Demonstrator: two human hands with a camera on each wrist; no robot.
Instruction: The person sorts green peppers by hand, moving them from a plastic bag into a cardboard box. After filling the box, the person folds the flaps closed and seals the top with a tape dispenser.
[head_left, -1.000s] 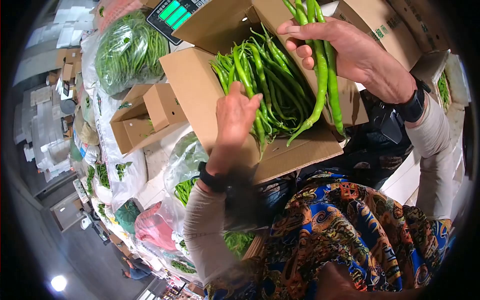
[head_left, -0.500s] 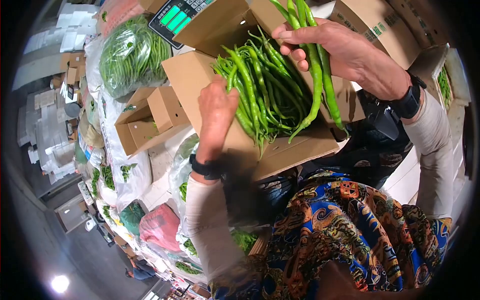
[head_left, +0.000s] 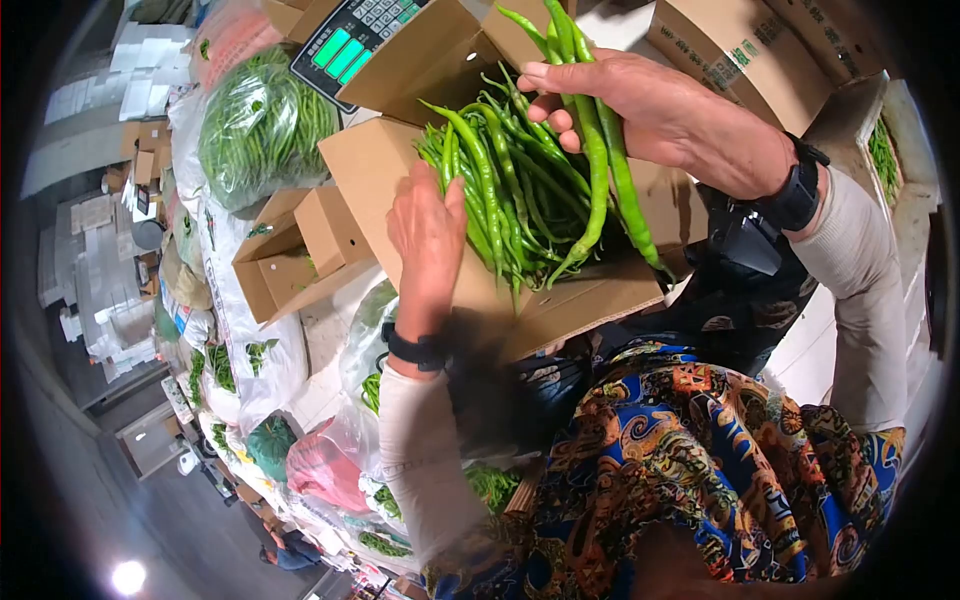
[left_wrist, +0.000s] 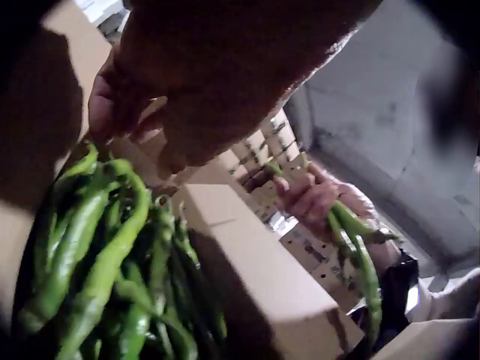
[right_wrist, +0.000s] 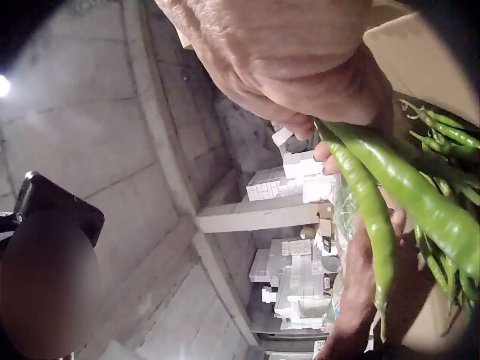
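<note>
Bagged vegetables crowd the room around a cardboard box of peppers

Above the box, a person's right hand curls round a few long green chillies, stems upward, tips dangling over the right side, apparently to keep them apart from the rest. At the left edge of the boxed peppers lies the left hand, its fingertips partly lost; whether it pinches one cannot be told. An outward-folded left flap seems to ease reaching; the far flap stands up beside a scale, with space between the hands.
</note>
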